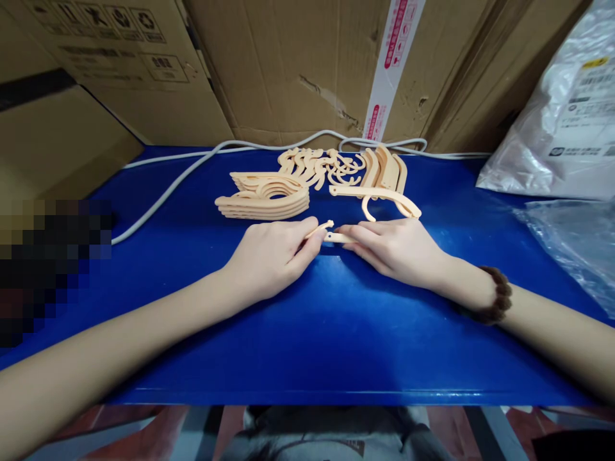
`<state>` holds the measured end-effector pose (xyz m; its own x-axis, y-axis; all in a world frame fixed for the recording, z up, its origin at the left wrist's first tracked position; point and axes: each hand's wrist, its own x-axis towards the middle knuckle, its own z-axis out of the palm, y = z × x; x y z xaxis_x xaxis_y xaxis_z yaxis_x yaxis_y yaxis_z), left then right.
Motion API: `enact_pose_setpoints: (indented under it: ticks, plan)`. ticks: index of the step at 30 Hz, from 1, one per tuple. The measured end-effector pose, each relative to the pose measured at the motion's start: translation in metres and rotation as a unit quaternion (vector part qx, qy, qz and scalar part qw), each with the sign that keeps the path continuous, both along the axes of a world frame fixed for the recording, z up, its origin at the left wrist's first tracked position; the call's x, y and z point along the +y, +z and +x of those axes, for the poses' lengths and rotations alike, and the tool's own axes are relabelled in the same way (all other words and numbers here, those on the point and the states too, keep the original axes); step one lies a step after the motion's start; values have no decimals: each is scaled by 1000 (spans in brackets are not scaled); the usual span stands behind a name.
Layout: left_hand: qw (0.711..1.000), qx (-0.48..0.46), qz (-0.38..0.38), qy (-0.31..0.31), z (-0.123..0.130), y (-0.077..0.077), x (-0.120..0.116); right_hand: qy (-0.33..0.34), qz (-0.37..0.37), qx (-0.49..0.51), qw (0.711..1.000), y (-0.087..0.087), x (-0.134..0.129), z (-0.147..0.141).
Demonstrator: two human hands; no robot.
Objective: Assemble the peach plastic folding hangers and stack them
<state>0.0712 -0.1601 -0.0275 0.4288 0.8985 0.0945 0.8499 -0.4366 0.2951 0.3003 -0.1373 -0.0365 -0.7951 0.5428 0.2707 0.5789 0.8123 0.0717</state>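
Approx. partway thru, we'd judge: loose hooks (343, 171) and upright curved arms (383, 169) wait upper centre; the pale stack (262, 206) left of them may be the done lot, can't confirm. A lone curved piece (365, 191) lies just beyond our R hand (396, 250).

Mid-frame, our L hand (276, 253) has thumb + index fingers clamped on a small part (327, 225); R fingers are clamped on a pale strip (338, 237). Parts close tog., joined or not unclear. Backs of hands up, forearms angling in from lower L and R over the blue tabletop (307, 339).
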Motion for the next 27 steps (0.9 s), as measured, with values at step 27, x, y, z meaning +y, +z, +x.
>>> enact_pose_setpoints:
  ticks: [27]
  plan:
    - [1000,-8,8,-3,-5,1,2,19,18,49,998,3,-2,0]
